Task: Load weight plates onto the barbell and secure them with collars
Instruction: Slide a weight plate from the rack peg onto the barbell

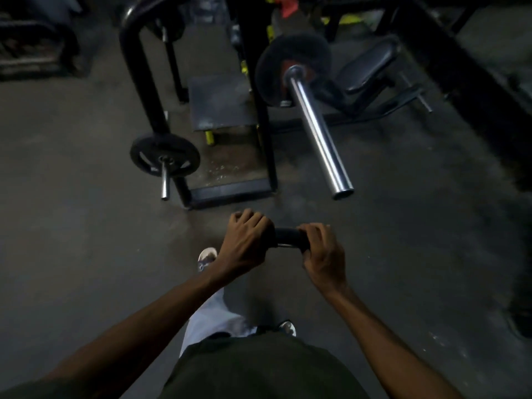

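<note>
Both hands hold one small dark object, likely a collar (288, 239), out in front of the body above the floor (72, 240). The left hand (247, 243) wraps its fingers over the object's left end, knuckles up; the right hand (324, 254) curls its fingers tight round the right end. Only a short black stretch with a thin metal edge shows between the two fists, so its shape is hard to tell.

Ahead, the chrome sleeve (316, 131) of the barbell points towards the person, its open end well apart from the hands. A black plate (290, 67) sits at the far end of the sleeve, against the red inner hub. To the left, a smaller plate (165, 154) hangs on a short peg of a black rack (135, 67). A padded bench (365, 70) lies beyond the bar. Two pale shoes show below the arms.
</note>
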